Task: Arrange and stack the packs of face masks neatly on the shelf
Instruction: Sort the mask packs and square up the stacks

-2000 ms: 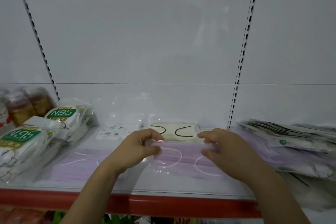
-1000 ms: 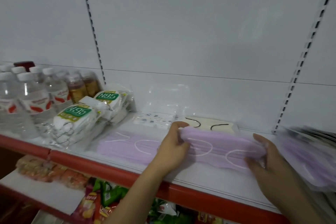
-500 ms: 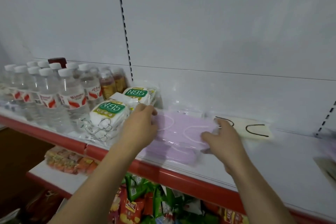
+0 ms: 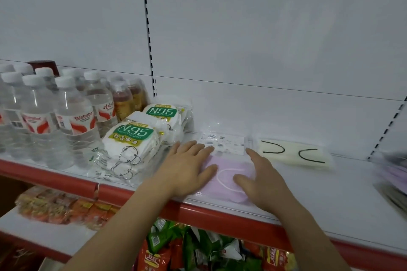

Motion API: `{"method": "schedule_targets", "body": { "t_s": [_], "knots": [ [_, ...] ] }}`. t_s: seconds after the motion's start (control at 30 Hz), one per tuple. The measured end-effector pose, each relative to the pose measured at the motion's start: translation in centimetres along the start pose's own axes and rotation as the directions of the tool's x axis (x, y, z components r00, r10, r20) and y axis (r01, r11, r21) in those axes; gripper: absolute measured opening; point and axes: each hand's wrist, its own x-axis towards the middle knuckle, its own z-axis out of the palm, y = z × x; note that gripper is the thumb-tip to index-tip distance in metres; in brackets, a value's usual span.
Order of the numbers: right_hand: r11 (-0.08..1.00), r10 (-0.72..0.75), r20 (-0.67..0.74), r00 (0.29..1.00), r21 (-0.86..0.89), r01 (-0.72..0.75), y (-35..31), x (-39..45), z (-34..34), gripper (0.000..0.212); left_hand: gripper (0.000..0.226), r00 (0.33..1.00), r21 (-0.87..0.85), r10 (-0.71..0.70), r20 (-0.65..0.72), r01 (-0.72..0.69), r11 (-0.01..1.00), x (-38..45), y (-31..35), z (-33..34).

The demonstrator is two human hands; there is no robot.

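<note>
Both hands lay flat on the purple mask pack [image 4: 226, 179] at the shelf's [image 4: 330, 200] front edge, the left hand [image 4: 187, 167] on its left end, the right hand [image 4: 259, 180] on its right. Left of the pack sat N95 packs [image 4: 130, 145] and water bottles [image 4: 66, 116]; behind it a patterned pack [image 4: 224, 144]; behind and to its right a cream pack [image 4: 295, 153].

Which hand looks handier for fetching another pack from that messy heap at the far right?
Probably the right hand. It rests flat on the purple mask pack, on the side nearer the jumbled pile at the right edge. The left hand lies beside the N95 packs, farther away.
</note>
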Motion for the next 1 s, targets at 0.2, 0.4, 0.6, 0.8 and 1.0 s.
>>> {"method": "schedule_targets", "body": {
  "t_s": [0.2, 0.4, 0.6, 0.8, 1.0],
  "knots": [
    [0.995, -0.084, 0.08, 0.993, -0.042, 0.088, 0.4, -0.7, 1.2, 0.061, 0.066, 0.996, 0.015, 0.037, 0.079, -0.038, 0.999, -0.7, -0.6, 0.7],
    [0.983, -0.131, 0.11, 0.985, -0.112, 0.144, 0.8, -0.5, 1.3, 0.061, 0.065, 0.992, 0.003, 0.031, 0.121, -0.032, 0.999, -1.4, -0.8, 1.0],
    [0.982, -0.172, 0.011, 0.985, -0.081, 0.173, 1.4, -0.5, 1.5, 0.063, 0.06, 0.998, -0.05, 0.044, -0.045, -0.046, 0.998, -1.5, -0.2, 0.4],
    [0.987, -0.16, -0.122, 0.98, -0.043, 0.155, 1.5, -1.5, 0.8, 0.055, 0.054, 0.957, -0.119, 0.075, -0.282, -0.112, 0.987, -1.6, 1.8, 0.2],
    [0.987, -0.145, -0.297, 0.944, 0.028, 0.161, 2.5, -4.0, -1.4, 0.04, 0.033, 0.905, -0.444, -0.039, -0.423, -0.169, 0.88, -0.8, 6.8, -0.2]
  ]
}}
